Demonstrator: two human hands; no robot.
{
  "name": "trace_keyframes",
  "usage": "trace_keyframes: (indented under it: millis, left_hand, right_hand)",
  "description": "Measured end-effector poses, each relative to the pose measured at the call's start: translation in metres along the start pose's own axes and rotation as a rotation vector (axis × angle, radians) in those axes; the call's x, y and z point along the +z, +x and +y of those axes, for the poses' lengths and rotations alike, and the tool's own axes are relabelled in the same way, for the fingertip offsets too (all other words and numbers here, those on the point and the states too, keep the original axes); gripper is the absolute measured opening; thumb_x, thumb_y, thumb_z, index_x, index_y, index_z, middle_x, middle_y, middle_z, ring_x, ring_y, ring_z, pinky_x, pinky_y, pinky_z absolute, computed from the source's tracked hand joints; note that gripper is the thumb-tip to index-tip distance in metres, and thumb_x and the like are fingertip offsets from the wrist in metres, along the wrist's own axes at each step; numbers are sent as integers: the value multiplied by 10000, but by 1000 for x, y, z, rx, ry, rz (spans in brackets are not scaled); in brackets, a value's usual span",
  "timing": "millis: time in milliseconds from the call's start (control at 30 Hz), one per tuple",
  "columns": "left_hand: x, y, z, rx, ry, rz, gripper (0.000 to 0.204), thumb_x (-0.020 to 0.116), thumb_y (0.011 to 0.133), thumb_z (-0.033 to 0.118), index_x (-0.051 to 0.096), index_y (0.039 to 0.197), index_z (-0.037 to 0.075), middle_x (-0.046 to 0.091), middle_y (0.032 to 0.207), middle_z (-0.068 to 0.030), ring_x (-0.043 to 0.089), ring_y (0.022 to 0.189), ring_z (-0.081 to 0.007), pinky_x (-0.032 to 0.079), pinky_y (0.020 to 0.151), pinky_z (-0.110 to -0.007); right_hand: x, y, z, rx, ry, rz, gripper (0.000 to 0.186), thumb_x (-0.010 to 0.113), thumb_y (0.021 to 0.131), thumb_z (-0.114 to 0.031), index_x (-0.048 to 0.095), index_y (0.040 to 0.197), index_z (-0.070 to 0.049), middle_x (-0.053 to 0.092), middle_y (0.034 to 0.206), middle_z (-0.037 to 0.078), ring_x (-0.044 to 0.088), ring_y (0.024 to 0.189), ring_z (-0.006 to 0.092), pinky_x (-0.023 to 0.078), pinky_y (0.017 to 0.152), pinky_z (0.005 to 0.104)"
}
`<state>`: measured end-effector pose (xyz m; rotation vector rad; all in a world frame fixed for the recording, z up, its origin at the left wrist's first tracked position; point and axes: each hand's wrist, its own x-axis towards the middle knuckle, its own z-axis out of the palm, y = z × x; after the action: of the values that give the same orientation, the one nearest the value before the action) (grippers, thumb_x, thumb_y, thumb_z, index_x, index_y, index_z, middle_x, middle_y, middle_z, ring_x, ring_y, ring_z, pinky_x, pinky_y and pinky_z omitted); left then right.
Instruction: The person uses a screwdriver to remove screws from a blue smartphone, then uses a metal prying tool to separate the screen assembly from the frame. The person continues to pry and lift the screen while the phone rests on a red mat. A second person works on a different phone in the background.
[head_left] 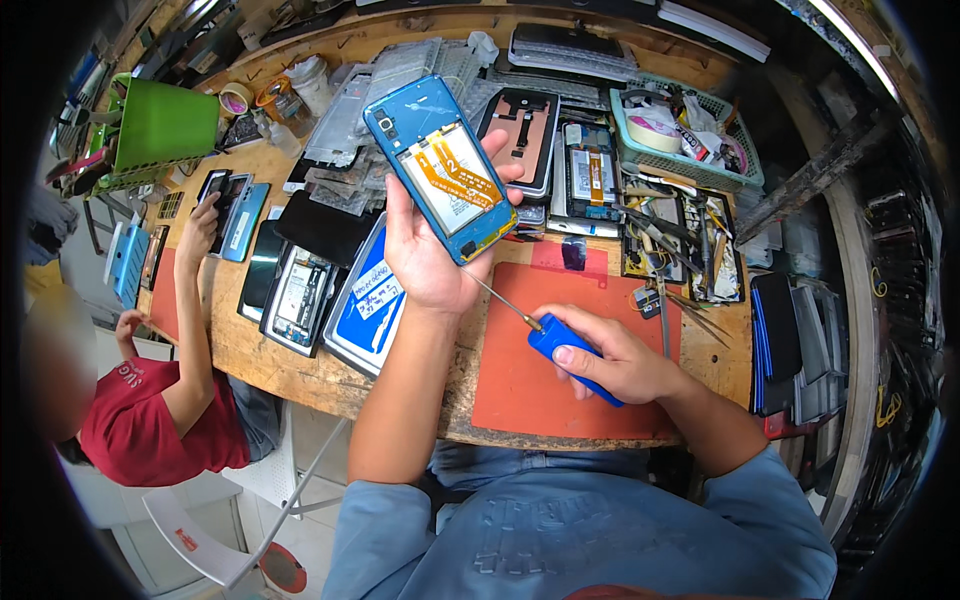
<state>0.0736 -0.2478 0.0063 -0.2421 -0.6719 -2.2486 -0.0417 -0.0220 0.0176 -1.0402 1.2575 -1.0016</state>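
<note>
I am in a phone repair workshop; I hold an opened phone point(440, 175), and more opened ones point(298, 293) lie about my scuffed wooden bench point(225, 295); hand tools point(660, 232) are heaped at its right, near a plastic basket point(690, 172); a co-worker point(165, 420) reaches over the bench at my left

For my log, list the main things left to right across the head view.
Green plastic bin, opened black-framed phone, opened blue phone in the left hand, blue screwdriver handle in the right hand, light-green basket.
</note>
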Motion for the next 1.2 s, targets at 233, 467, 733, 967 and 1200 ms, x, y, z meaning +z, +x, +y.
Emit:
trace_keyframes:
  millis: [233, 467, 733, 967, 1200]
  left_hand:
    - [-2, 0, 3, 8, -11, 15, 816, 270, 1101, 689, 384, 1658, 104, 462, 1626, -279, 634, 1270, -425, 542, 1042, -534]
    - [10, -1, 4, -2, 19, 58, 913, 191, 1080, 757, 399, 1636, 64, 530, 1559, -302, 680, 1203, -408, 599, 983, -481]
    - [-2, -4, 2, -30, 13, -4, 932, 255, 1054, 783, 361, 1670, 92, 442, 1635, -292, 623, 1263, -417, 535, 1043, -516]
    - [4, -6, -1, -13, -18, -31, 937, 284, 1055, 774, 346, 1673, 73, 445, 1630, -297, 620, 1284, -424, 529, 1066, -538]
    - [6, -6, 3, -34, -20, -59, 928, 263, 1065, 767, 360, 1663, 64, 475, 1611, -286, 625, 1290, -437, 527, 1079, -557]
  right_hand:
    - [1, -2, 4, 15, 59, -2, 602, 569, 1124, -372, 422, 1576, -3, 608, 974, 70, 617, 703, 99, 536, 640, 270]
    - [-1, -2, -1, -13, -5, -7, 588, 565, 1127, -353, 422, 1569, 7, 606, 990, 75, 618, 691, 102, 541, 639, 276]
    - [2, 1, 6, -36, 24, 2, 569, 571, 1128, -345, 435, 1556, 5, 608, 1006, 75, 628, 698, 101, 545, 642, 276]
    - [6, 4, 16, -110, 12, 16, 576, 571, 1129, -365, 436, 1553, 0, 624, 1020, 79, 643, 700, 105, 555, 650, 289]
    - [11, 6, 18, -150, 23, 36, 577, 567, 1130, -371, 428, 1555, -6, 631, 1005, 78, 648, 687, 108, 555, 651, 293]
